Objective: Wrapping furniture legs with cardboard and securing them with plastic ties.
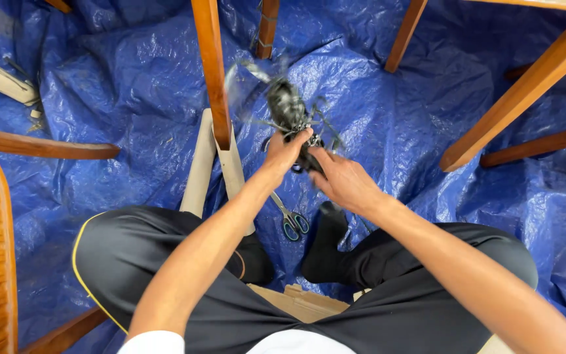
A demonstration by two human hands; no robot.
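We hold the dark tangled bundle (291,111) above the blue tarp (132,98), left hand (284,152) and right hand (339,180) fingers closed on its lower end. It appears light, limp, snag-prone; grip the dense core.

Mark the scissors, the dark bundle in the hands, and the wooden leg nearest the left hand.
scissors (291,221), head view, on the handle loops.
dark bundle (287,105), head view, on its blurred upper part above the hands.
wooden leg (213,72), head view, on the middle of the shaft.
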